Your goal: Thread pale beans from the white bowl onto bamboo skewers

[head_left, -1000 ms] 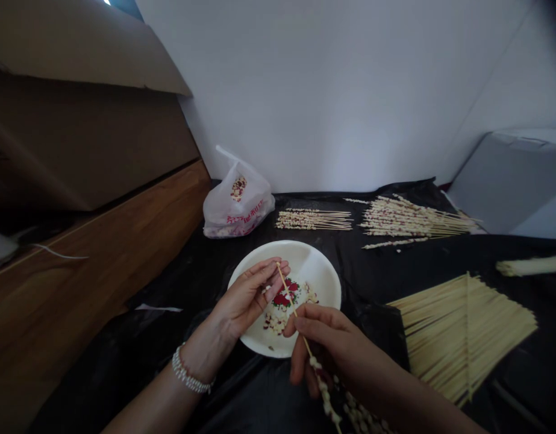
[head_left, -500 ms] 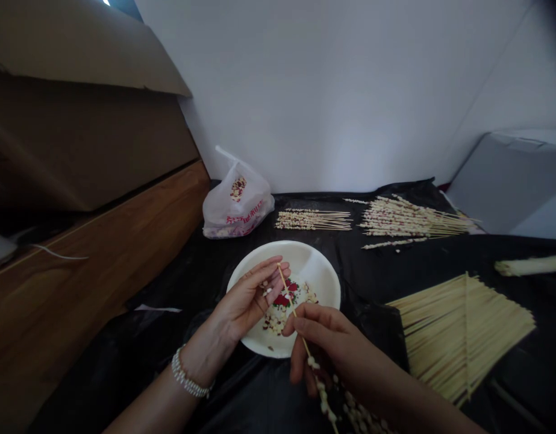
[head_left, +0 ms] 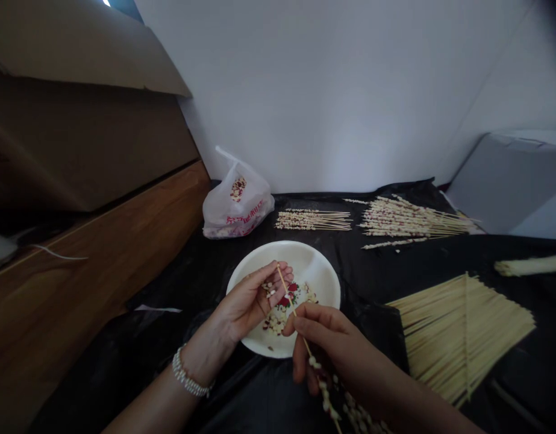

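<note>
My left hand is cupped palm up over a white bowl, with several pale kernels lying on its fingers. Its thumb is by the tip of a thin wooden skewer. My right hand pinches this skewer partway along, over the bowl's right edge. Below that grip, pale and dark red kernels are threaded along the skewer. Loose kernels lie in the bowl, which has a red flower print. Whether the left thumb touches the skewer tip, I cannot tell.
Behind the bowl stand a white plastic bag and two groups of threaded skewers. Bare skewers spread at the right on black plastic sheeting. A cardboard box and wooden board flank the left.
My left fingers have shifted slightly, and more kernels show in the palm. The right hand and skewer have hardly moved.
</note>
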Tool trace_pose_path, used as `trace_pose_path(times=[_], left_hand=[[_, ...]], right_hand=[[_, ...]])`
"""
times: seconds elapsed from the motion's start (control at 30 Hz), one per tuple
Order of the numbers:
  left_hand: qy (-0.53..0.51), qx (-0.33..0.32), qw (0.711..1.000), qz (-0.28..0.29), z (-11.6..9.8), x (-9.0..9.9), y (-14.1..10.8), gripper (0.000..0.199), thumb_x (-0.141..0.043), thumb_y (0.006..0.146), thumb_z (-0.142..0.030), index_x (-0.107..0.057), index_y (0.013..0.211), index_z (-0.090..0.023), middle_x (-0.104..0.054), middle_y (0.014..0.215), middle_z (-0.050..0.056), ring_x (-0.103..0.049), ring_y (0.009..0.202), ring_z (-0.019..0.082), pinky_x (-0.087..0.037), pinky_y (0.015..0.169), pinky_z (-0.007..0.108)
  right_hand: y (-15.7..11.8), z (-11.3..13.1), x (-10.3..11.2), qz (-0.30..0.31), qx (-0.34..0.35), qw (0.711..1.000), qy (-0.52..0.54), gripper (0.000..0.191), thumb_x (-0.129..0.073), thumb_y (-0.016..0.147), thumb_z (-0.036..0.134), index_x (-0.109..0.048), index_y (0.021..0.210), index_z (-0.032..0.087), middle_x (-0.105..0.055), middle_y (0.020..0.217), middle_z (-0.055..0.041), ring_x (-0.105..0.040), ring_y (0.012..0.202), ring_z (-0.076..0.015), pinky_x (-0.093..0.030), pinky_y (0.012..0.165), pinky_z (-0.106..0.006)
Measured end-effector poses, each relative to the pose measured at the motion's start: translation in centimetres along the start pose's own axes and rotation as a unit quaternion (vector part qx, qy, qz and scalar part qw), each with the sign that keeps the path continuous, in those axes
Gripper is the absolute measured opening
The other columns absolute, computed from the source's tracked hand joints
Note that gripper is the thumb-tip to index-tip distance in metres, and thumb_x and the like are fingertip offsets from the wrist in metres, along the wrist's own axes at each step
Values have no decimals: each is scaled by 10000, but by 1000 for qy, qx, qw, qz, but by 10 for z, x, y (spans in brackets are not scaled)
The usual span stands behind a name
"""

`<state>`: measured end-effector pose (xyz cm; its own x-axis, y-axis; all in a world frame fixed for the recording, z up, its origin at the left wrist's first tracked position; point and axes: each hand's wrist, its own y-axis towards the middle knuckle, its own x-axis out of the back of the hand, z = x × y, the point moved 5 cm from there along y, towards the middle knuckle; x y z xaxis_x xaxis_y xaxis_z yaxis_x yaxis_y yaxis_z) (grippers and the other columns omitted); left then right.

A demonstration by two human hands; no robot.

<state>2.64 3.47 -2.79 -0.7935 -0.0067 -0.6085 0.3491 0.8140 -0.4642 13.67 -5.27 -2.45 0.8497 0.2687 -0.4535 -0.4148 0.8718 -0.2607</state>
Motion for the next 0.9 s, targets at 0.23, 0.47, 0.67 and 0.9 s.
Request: trace_pose_path(times=[0.23,0.47,0.67,0.9], left_hand=[[28,10,999,20,1,-2,-3,144,-600,876,-132,-713,921,-54,-740,861,118,-708,770,146,-579,683,199],[115,40,988,90,10,-8,-13,136,-615,861,-142,-728,881,-68,-747,854,118,-705,768,148,-563,739,218],[94,42,989,106,11,-9,-11,196,-611,878,-186,-709,983,-53,-739,948,143,-703,816,157,-567,757,228],[7,21,999,-28,-2,-1,-6,578,-404,735,171,-549,1252,-43,-683,1146,155,-686,1007,169,-542,895,234]], right_hand=[[1,0,1,-6,16,1000,-11,238,-581,871,421,-579,859,184,-647,499,17,-487,342,-63,-242,365,-175],[3,2,5,-20,28,999,-4,237,-601,872,426,-585,852,191,-662,530,12,-496,346,-62,-228,338,-164],[3,7,8,-25,48,999,1,244,-600,871,419,-614,853,176,-663,524,14,-500,350,-57,-234,369,-179],[3,4,9,-34,23,999,5,288,-602,856,459,-599,875,172,-669,522,18,-493,339,-66,-230,367,-187]])
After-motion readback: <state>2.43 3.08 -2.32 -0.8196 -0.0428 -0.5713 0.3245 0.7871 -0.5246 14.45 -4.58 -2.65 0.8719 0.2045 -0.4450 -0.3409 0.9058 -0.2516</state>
